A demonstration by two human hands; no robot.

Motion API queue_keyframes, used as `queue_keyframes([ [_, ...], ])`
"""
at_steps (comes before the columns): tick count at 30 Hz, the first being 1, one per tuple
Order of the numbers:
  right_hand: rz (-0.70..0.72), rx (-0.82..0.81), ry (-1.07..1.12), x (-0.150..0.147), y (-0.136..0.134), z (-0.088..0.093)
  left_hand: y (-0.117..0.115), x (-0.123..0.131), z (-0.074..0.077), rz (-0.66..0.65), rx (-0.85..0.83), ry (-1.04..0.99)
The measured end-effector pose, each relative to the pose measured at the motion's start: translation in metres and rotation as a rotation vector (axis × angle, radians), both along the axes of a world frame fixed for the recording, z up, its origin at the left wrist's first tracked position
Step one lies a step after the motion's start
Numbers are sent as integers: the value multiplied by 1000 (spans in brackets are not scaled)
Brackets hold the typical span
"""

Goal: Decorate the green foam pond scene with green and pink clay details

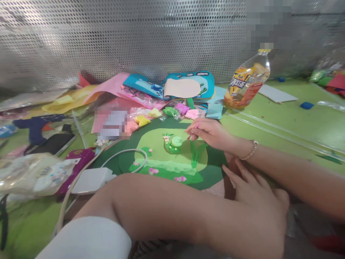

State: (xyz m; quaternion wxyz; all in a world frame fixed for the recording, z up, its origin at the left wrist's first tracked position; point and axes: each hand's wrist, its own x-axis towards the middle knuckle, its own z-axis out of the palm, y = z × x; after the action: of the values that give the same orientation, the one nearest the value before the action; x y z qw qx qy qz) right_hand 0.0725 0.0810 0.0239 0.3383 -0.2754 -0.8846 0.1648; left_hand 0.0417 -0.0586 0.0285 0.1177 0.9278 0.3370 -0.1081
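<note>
My right hand [211, 133] pinches a thin pink stick-like tool [197, 126], its lower end close to the green clay snail [175, 142]. The snail has a pale spiral shell and lies on a light green picture [151, 138] with a dark green border. Clay grass and pink flowers [180, 178] decorate this picture. My left arm crosses the foreground, and my left hand [254, 190] lies below my right forearm, fingers spread at the picture's lower right edge. Nothing shows in that hand. A beaded bracelet [251, 151] circles my right wrist.
Behind the picture are bagged clay pieces [170, 111] and blue cutouts [188, 81]. A tilted plastic bottle [246, 84] stands at back right. At left are a white charger [90, 180] with its cable, a black phone [54, 143] and a blue glue gun [37, 126].
</note>
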Motion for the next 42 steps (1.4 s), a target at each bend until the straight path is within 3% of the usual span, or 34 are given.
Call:
queue_keyframes([
  [16,-12,44,-61,-1,3,-2,-5,2,-6,24,63,-38],
  [27,6,8,-52,0,4,-3,-4,2,-5,12,51,-30],
  [32,-55,-77,30,1,-1,4,-4,1,-5,2,56,-30],
  [35,-76,-23,29,3,-2,6,-4,0,-5,1,57,-35],
  [42,-107,157,-224,3,10,-8,-3,1,-4,11,62,-25],
])
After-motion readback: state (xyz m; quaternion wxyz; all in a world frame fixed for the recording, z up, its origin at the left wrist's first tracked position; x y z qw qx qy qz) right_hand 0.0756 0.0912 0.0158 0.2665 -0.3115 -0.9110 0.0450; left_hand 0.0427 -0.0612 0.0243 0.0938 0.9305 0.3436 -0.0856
